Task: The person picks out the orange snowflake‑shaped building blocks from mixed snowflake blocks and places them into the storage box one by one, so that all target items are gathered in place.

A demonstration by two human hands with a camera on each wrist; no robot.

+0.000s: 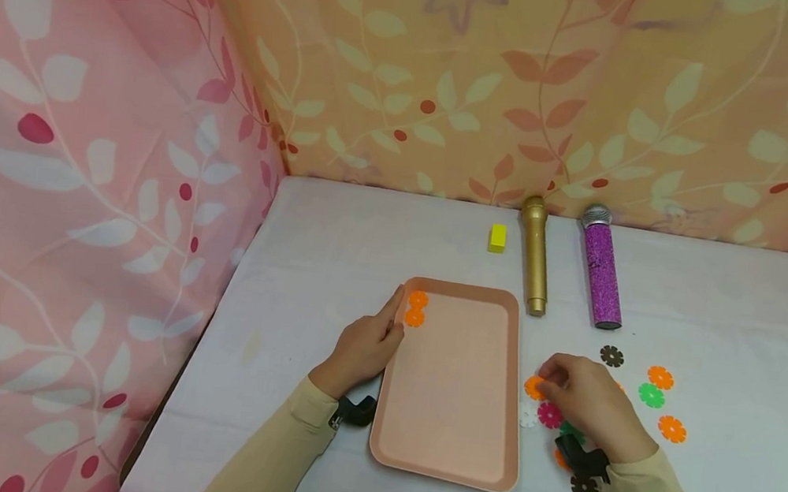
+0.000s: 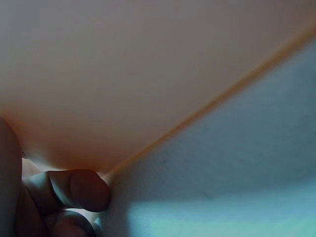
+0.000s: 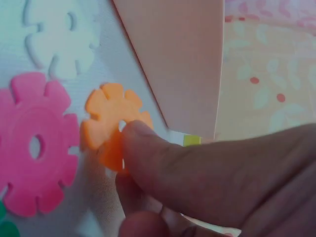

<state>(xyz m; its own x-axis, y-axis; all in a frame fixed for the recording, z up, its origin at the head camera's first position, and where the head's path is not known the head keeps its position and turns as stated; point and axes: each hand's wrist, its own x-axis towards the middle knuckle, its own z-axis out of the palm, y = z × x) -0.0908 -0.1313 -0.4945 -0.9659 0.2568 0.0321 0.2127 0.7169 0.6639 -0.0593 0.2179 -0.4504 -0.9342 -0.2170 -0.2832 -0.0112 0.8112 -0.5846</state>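
My left hand (image 1: pixel 362 350) holds the left rim of a pink rectangular tray (image 1: pixel 451 394), thumb over the edge; in the left wrist view its curled fingers (image 2: pixel 89 190) sit against the tray's outer wall (image 2: pixel 148 94). Two orange notched plastic discs (image 1: pixel 415 317) lie in the tray's far left corner. Right of the tray, my right hand (image 1: pixel 589 399) pinches another orange disc (image 3: pixel 111 118) between thumb and finger. A pink disc (image 3: pixel 37 145) and a white disc (image 3: pixel 64 34) lie beside it, with a green one (image 1: pixel 572 431) partly hidden under the hand.
Farther right lie loose orange (image 1: pixel 672 429), green (image 1: pixel 652 395) and black discs (image 1: pixel 611 356); another black disc (image 1: pixel 584 488) is near the right wrist. Behind the tray are a yellow block (image 1: pixel 497 238), a gold microphone (image 1: pixel 535 260) and a purple glittery microphone (image 1: pixel 602 270). Patterned cloth (image 1: pixel 381 78) borders the table.
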